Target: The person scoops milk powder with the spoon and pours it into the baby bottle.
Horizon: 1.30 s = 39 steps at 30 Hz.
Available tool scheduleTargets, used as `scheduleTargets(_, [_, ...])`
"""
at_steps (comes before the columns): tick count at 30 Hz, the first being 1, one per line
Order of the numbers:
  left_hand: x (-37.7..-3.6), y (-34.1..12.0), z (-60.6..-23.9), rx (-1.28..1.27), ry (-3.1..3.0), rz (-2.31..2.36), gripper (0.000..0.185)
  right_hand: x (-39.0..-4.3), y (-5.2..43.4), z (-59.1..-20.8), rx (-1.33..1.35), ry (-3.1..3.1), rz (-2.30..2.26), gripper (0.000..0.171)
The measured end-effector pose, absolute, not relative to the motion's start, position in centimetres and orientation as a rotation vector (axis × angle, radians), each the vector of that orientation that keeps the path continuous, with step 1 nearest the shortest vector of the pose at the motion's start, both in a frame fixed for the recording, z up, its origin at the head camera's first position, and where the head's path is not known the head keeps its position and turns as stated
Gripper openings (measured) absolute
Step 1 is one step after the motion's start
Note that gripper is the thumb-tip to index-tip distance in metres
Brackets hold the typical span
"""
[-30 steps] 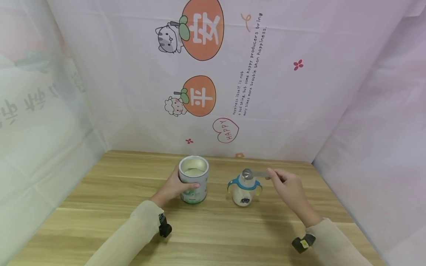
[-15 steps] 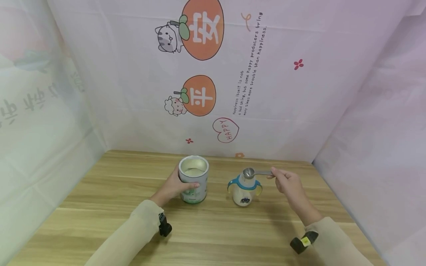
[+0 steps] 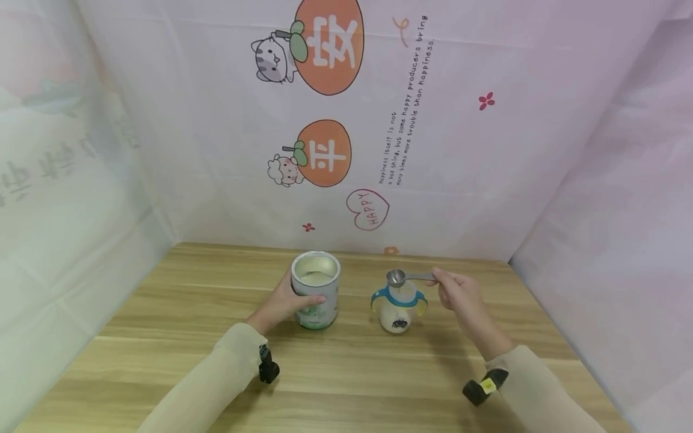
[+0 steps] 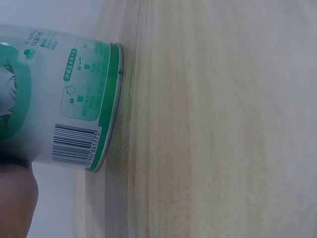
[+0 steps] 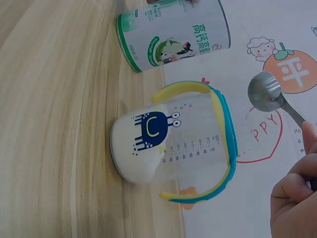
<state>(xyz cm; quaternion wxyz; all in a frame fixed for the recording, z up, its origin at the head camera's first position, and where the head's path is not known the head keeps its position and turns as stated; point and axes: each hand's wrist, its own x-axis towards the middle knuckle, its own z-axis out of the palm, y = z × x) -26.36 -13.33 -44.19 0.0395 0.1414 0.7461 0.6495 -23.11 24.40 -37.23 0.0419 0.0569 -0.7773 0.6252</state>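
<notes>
My left hand (image 3: 287,302) grips a white-and-green tin can (image 3: 326,314) that stands upright on the table, its top uncovered and pale powder (image 3: 316,278) inside. To its right stands a clear baby bottle (image 5: 190,144) with a blue-and-yellow two-handled collar and a crab picture; white contents fill its lower part and its mouth is uncovered. Just above that mouth hangs a metal measuring spoon (image 3: 396,278), its handle pinched by my right hand (image 3: 460,294). In the right wrist view the spoon bowl (image 5: 265,91) lies beyond the collar, apart from the bottle.
A wooden table (image 3: 346,385) carries the can and bottle near its back edge. Printed cloth (image 3: 444,150) rises behind it, with plain pale cloth walls at left and right. A dark camera (image 3: 267,365) is strapped to each wrist.
The spoon has turned from its rounded underside showing to its hollow showing, and shifted slightly left. My right hand has moved a little left with it; the left hand stays on the can.
</notes>
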Motion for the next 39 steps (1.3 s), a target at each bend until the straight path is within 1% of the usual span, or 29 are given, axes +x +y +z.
scheduleTargets(4, [-26.4, -13.4, -44.2, 0.416, 2.291, 1.987, 0.099, -23.2, 23.4, -36.7, 0.151, -2.364, 1.981, 0.033])
scheduleTargets(10, [-26.4, -13.4, -44.2, 0.392, 2.291, 1.989, 0.101, -23.7, 21.9, -36.3, 0.181, -2.374, 1.971, 0.042])
scheduleTargets(17, [-26.5, -13.4, -44.5, 0.378, 2.299, 1.991, 0.102, -24.1, 19.8, -35.9, 0.271, -2.352, 1.96, 0.038])
scheduleTargets(32, [-26.5, -13.5, -44.6, 0.395, 2.29, 1.99, 0.101, -24.8, 16.0, -35.2, 0.389, -2.385, 1.932, 0.041])
scheduleTargets(39, [-26.4, -13.4, -44.5, 0.41, 2.293, 1.998, 0.1, -25.0, 14.3, -34.8, 0.468, -2.381, 1.943, 0.037])
